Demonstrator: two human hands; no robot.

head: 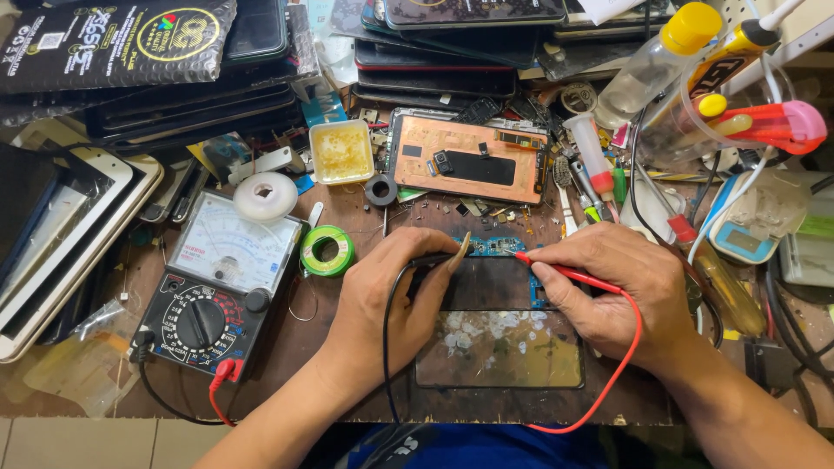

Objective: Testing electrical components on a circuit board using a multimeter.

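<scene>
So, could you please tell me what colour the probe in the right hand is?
Red: the probe in the right hand, clear in the head view.

Black probe (432, 259) mostly buried inside left hand (395, 291); tip contact on blue circuit board (495, 247) too small to tell. Board's middle covered by both hands. Red probe (565, 273) shaft partly under right hand (612, 291) fingers. Forearms cut off at bottom edge. Stacked phone screens (434, 69) cropped at top. Loose screws on counter (347, 213) too small to tell.
</scene>
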